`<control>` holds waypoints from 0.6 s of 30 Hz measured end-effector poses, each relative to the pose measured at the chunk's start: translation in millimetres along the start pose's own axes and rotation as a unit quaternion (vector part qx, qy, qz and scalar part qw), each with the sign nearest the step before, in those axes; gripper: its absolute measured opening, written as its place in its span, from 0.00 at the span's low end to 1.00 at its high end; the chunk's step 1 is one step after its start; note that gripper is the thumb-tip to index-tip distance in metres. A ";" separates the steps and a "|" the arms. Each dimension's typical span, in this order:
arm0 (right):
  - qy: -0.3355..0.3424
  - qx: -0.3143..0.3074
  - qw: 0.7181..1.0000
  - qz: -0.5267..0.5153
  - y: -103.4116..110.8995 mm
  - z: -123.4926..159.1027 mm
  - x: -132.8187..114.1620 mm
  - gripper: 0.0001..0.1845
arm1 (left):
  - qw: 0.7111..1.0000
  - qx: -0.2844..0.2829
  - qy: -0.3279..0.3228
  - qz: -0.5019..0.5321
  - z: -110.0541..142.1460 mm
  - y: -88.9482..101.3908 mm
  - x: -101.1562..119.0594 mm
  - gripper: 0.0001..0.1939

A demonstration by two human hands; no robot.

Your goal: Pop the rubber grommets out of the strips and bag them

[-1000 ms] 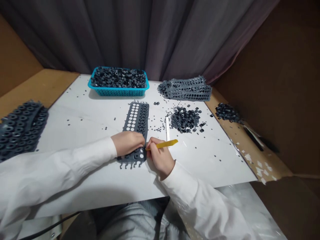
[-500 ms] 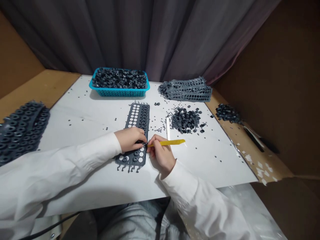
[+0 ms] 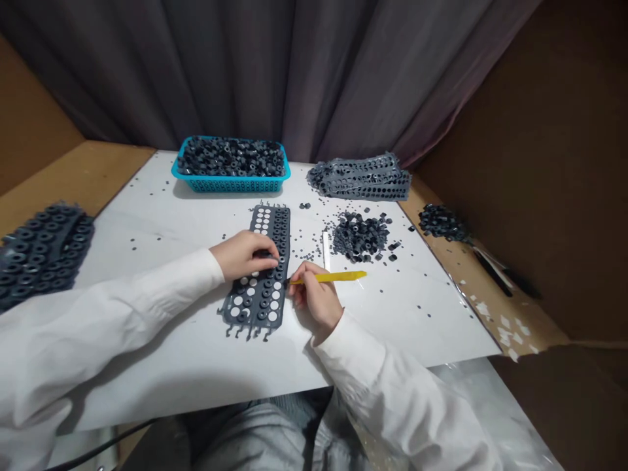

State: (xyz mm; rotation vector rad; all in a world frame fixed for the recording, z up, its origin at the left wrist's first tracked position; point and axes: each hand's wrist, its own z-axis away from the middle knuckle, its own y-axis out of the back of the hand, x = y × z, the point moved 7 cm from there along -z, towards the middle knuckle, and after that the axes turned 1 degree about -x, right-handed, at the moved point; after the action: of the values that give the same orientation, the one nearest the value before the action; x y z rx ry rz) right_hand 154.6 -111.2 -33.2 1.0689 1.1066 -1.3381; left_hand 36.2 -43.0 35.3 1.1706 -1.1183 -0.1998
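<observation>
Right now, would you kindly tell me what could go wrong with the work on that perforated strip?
The flat yellow tool in the right hand has its tip close to the left hand, so a slip might catch those fingers. Loose dark bits lie scattered around the perforated rubber strip, so they could get mixed in or be knocked off the white board.

Teal plastic basket (image 3: 230, 186) of dark rings (image 3: 230, 157); grey curtain (image 3: 294, 65) behind.
</observation>
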 end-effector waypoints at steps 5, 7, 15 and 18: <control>0.032 -0.007 0.999 0.002 0.1 -4.9 -2.0 0.09 | 0.993 -0.077 -0.041 -0.080 -3.0 -27.4 4.6 0.08; 0.035 -0.009 0.999 0.022 -0.3 -5.4 -2.2 0.09 | 0.985 -0.113 -0.050 -0.120 -5.6 -34.6 9.7 0.07; 0.059 -0.022 0.993 0.105 -1.2 -7.6 -4.4 0.11 | 0.947 -0.183 -0.052 -0.258 -10.5 -52.1 20.2 0.09; 0.058 -0.019 0.991 0.121 -0.9 -7.6 -4.2 0.11 | 0.980 -0.078 -0.068 -0.171 -13.1 -26.7 17.8 0.09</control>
State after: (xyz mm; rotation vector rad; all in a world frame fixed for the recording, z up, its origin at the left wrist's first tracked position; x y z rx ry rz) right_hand 154.0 -103.0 -30.4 1.2241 1.0456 -1.0701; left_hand 65.7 -58.0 24.9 1.2161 -0.9936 -0.6312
